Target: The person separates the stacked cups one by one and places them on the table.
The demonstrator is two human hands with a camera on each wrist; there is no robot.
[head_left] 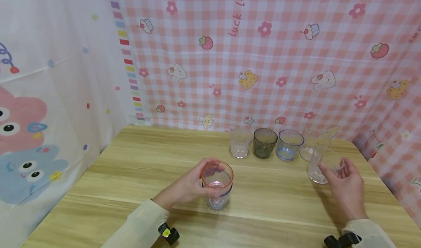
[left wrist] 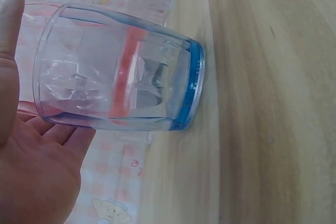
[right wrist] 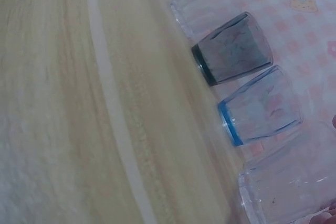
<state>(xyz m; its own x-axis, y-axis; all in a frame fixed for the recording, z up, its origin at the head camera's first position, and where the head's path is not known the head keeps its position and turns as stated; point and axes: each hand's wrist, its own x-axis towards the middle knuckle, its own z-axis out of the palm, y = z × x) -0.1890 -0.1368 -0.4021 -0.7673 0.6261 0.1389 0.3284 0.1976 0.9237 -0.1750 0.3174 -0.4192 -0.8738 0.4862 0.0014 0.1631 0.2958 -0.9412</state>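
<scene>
A cup with a red rim sits nested inside a clear cup with a blue base, and the pair stands upright on the wooden table. My left hand holds the stack near the top, thumb on the near side and fingers behind. Over to the right, my right hand grips a colourless cup by its upper part. That cup's base appears low in the right wrist view, with fingertips at the frame's edge. Whether its base touches the table cannot be told.
Behind the right hand, a row lines the table's back edge: a faint pinkish cup, a dark grey cup, a blue cup and a clear cup. A checked pink cloth hangs behind the table.
</scene>
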